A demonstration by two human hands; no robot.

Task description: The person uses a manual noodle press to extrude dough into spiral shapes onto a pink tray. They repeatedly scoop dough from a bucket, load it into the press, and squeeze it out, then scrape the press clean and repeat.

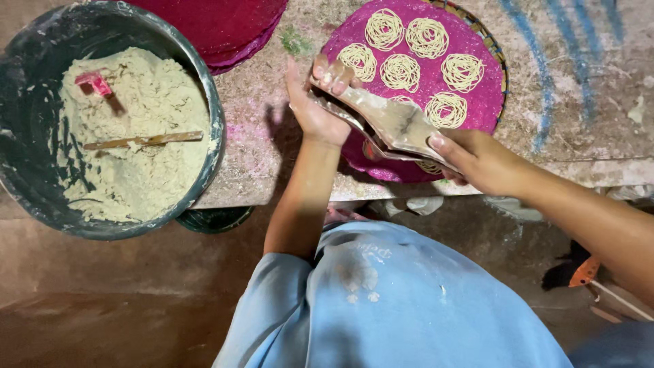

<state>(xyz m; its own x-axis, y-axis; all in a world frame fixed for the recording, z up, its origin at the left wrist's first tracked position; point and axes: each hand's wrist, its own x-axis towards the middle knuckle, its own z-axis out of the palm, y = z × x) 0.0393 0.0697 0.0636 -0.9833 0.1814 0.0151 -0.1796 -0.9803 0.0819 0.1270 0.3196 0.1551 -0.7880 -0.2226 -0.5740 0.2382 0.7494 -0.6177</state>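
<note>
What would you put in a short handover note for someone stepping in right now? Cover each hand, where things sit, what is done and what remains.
Left hand grips one end of the wooden press; right hand grips the other end, above the pink mat.
Done: seven noodle coils lie on the mat, and another is partly hidden under the press.
Left: the mat's near part shows no coils; the basin to the left holds plenty of dough, with a stick lying on it.
</note>
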